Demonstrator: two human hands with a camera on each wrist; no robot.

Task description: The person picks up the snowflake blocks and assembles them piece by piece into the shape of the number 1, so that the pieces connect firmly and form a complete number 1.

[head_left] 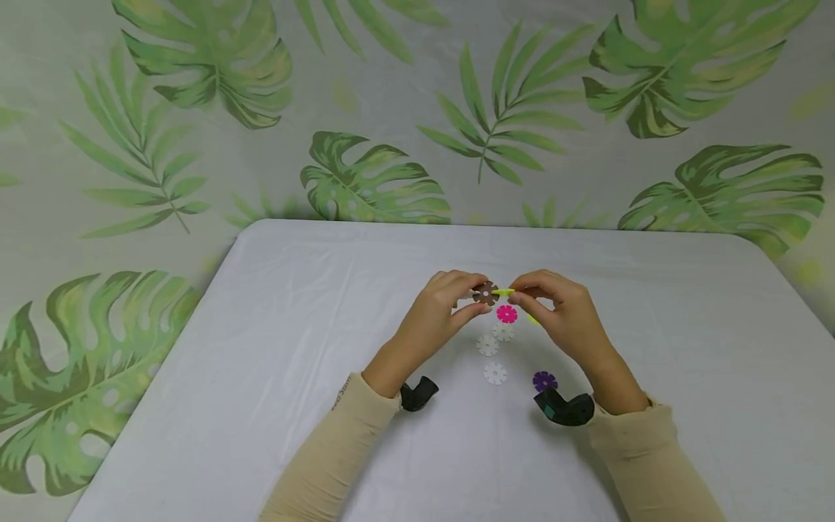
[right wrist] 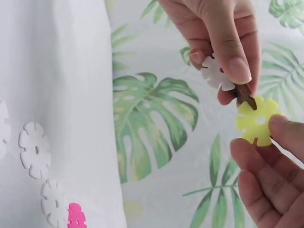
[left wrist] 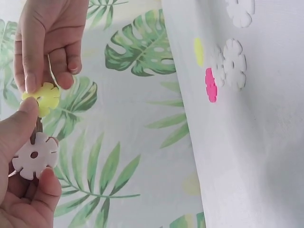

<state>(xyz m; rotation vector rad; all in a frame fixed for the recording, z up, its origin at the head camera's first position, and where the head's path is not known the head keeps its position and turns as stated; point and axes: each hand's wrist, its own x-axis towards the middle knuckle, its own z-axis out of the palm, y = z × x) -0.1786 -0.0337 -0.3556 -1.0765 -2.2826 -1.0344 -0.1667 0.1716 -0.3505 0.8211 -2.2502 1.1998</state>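
My left hand [head_left: 450,301] pinches a brown notched disc [head_left: 485,293] that has a white notched disc [left wrist: 35,156] slotted onto it. Between the thumb and fingers of my right hand [head_left: 554,301] is a yellow notched disc [right wrist: 259,121]. In the right wrist view the yellow disc's edge meets the brown one at a notch, the two standing crosswise. Both hands are raised close together over the table. Below them lie a pink disc [head_left: 507,314] and several white discs [head_left: 495,373].
A purple disc [head_left: 544,381] lies on the white-covered table [head_left: 261,348] near the right wrist's black camera [head_left: 566,408]. Another yellow disc [left wrist: 199,52] is beside the pink one, partly behind my right hand in the head view. A leaf-patterned cloth [head_left: 378,94] hangs behind the table.
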